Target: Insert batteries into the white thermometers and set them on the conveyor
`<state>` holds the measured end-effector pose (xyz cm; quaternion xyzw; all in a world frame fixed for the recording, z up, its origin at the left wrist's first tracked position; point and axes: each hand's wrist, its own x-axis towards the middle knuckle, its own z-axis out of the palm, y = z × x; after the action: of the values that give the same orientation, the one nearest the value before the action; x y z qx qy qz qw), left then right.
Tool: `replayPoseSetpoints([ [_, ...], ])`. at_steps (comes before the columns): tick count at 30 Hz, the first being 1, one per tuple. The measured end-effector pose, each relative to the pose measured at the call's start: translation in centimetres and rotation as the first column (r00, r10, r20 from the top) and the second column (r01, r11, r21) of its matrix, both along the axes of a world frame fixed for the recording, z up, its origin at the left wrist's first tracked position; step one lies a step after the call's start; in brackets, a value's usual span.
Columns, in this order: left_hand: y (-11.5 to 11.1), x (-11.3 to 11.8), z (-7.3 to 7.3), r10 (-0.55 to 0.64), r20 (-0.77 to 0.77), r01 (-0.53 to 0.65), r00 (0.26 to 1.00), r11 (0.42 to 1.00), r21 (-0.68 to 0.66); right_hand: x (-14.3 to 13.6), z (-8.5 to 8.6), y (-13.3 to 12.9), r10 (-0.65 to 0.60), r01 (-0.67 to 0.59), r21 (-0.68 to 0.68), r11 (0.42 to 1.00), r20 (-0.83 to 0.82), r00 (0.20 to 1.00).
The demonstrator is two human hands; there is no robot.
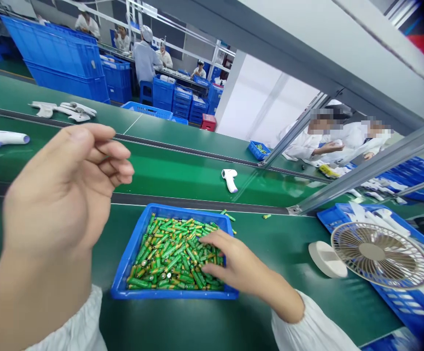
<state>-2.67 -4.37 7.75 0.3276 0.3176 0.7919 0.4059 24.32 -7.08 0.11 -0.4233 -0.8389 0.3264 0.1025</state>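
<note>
A blue plastic tray [124, 265] full of loose green-and-gold batteries [171, 248] stands on the green work surface. Over its right side reaches my right hand [234, 261], thumb and fingers apart, fingertips at the batteries; none shows gripped. My left hand [62, 190] is raised to the left of the tray, close to the camera. Its fingers are loosely curled, and I see nothing in them. Beyond the tray, a white handheld infrared thermometer [230, 180] lies on the green conveyor belt [175, 168].
Several stray batteries [266, 216] lie behind the tray. At the right are a round fan [380, 256] with a white base and a blue basket [338, 214] of white parts. Another thermometer [0, 140] and white housings [66, 110] lie far left. A metal post [307, 195] slants across; co-workers [314, 141] sit beyond.
</note>
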Motion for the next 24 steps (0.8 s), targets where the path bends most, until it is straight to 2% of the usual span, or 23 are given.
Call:
replayPoseSetpoints([
  [2,1.8,-0.1,-2.3,-0.004,-0.278,-0.006,0.961,0.999,-0.034,0.7,0.3,-0.8,0.065,-0.065,-0.004,0.998,0.110,0.992],
  [4,3.7,0.3,-5.0,-0.136,-0.499,0.031,0.856,0.977,-0.213,1.0,0.3,-1.3,0.088,-0.092,0.011,0.996,0.192,0.978],
  [6,5.1,1.2,-7.8,-0.389,-0.628,0.102,0.674,0.891,-0.443,1.3,0.1,-1.3,0.081,-0.094,0.038,0.995,0.262,0.962],
  [8,5.8,2.4,-9.8,-0.573,-0.687,0.144,0.447,0.804,-0.577,1.7,-0.2,-1.0,0.071,-0.100,0.071,0.992,0.323,0.944],
  [9,5.9,3.0,-10.5,-0.611,-0.706,0.152,0.358,0.784,-0.601,1.9,-0.4,-0.7,0.058,-0.097,0.094,0.991,0.352,0.934],
  [11,5.8,4.1,-11.1,-0.630,-0.735,0.155,0.251,0.775,-0.612,2.5,-0.9,-0.2,0.015,-0.078,0.140,0.987,0.405,0.914],
  [14,5.3,5.1,-10.9,-0.633,-0.749,0.146,0.196,0.774,-0.616,3.1,-1.6,0.6,-0.058,-0.032,0.187,0.982,0.455,0.889],
  [17,5.0,5.5,-10.2,-0.624,-0.758,0.154,0.190,0.781,-0.605,3.2,-2.1,1.1,-0.087,-0.009,0.206,0.978,0.453,0.887],
  [20,4.7,5.7,-9.2,-0.593,-0.775,0.181,0.219,0.805,-0.565,2.9,-2.1,1.3,-0.092,-0.008,0.217,0.976,0.446,0.890],
  [24,3.8,5.8,-7.4,-0.519,-0.803,0.199,0.295,0.855,-0.479,2.4,-2.2,1.4,-0.086,-0.017,0.228,0.974,0.438,0.895],
])
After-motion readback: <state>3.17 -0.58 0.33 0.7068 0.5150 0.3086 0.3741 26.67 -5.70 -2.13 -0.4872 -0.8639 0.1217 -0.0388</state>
